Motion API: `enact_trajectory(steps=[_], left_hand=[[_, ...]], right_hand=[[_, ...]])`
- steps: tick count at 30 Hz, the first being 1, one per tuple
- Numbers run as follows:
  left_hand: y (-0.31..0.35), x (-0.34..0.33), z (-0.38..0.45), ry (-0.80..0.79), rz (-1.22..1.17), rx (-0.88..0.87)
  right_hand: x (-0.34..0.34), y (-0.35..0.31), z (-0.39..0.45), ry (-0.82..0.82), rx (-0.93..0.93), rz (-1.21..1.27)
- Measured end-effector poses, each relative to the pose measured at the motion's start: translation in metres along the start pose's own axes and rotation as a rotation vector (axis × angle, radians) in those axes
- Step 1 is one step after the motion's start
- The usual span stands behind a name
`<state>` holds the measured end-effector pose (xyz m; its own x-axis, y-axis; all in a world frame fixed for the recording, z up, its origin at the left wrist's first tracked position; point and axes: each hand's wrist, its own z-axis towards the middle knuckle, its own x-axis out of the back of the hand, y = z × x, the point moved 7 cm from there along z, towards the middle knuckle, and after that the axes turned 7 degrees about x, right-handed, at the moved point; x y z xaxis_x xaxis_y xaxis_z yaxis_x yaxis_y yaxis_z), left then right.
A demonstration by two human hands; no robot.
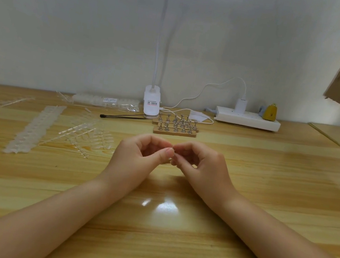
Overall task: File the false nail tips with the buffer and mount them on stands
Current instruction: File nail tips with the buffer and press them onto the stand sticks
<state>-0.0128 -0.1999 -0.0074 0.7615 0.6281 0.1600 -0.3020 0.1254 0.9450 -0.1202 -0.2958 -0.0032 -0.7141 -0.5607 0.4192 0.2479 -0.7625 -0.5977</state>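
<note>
Your left hand (143, 154) and right hand (198, 161) pinch together on something too small to identify, while the stands (175, 125) behind them appear empty and many nail tips (85, 137) wait at left.

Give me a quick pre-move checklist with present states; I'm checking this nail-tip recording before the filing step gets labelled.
1. Both hands in view: left hand and right hand meet fingertip to fingertip above the table: ok.
2. Nail tip pinched between them: too small to see: cannot tell.
3. Buffer in hand: none visible: not ok.
4. Stands upright on their wooden bases, beyond the hands: ok.
5. Stands free of tips: tops look bare: ok.
6. Spare nail tips lie to the left of the left hand: ok.
</note>
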Motion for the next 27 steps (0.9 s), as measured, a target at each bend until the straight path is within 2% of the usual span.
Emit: enact_trajectory(steps=[8,14,17,21,27], left_hand=[[-0.003,0.002,0.002,-0.028,0.002,0.012],[0.003,-0.001,0.000,-0.057,-0.063,-0.020],[0.006,0.001,-0.002,-0.012,-0.039,-0.053],[0.004,0.010,0.000,0.101,0.163,-0.074],[-0.006,0.019,0.003,0.177,0.264,-0.041]], right_hand=[[-0.002,0.001,0.000,0.006,-0.034,0.000],[0.001,-0.004,0.000,0.007,0.021,-0.008],[0.004,0.000,0.000,0.031,-0.020,0.006],[0.010,0.010,0.001,0.108,-0.129,0.006],[0.027,0.040,0.000,0.102,-0.368,-0.376]])
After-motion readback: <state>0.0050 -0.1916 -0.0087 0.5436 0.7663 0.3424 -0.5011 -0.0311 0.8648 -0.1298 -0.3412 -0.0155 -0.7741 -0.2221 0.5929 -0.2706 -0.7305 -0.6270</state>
